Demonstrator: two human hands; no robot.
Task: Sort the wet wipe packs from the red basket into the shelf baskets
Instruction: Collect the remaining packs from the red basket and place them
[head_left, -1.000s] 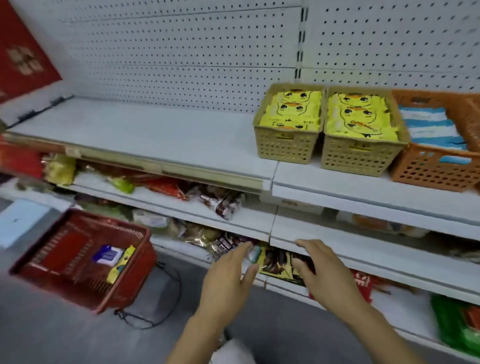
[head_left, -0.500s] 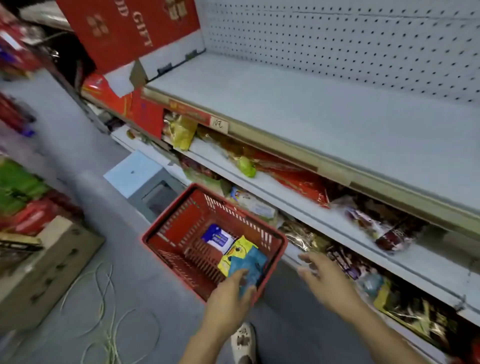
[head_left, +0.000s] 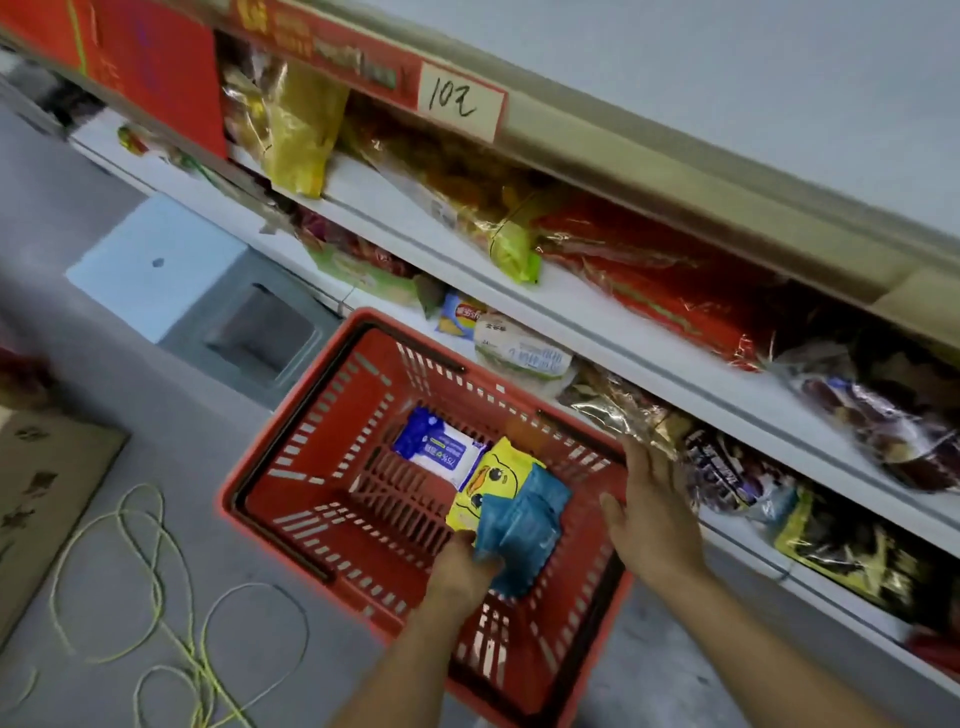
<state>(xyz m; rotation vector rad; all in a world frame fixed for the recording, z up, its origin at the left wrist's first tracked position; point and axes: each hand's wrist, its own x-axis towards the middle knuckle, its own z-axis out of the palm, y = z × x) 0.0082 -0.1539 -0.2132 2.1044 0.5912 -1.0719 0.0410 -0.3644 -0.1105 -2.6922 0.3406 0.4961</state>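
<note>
Your left hand (head_left: 460, 569) is reaching down into the red basket (head_left: 291, 452), its fingers (head_left: 485, 564) closing round the near edge of a blue wet wipe pack (head_left: 524, 525); you are pinching it, though it is hard to tell whether it is lifting clear yet. Your right hand (head_left: 652, 512) is hovering open and empty over the basket's right rim, fingers spread flat, holding nothing.

Under the blue pack a yellow duck-print pack (head_left: 491, 480) is lying, and just beyond it a white and blue pack (head_left: 439, 452) is resting flat on the basket floor. So at least three packs are waiting to be sorted; anything tucked beneath them is hidden from you.

Beyond the basket, the lower shelves (head_left: 649, 332) are showing crowded snack bags, blurred. The shelf baskets are lying outside this view, so how many packs are already sitting in them cannot be judged from here.
</note>
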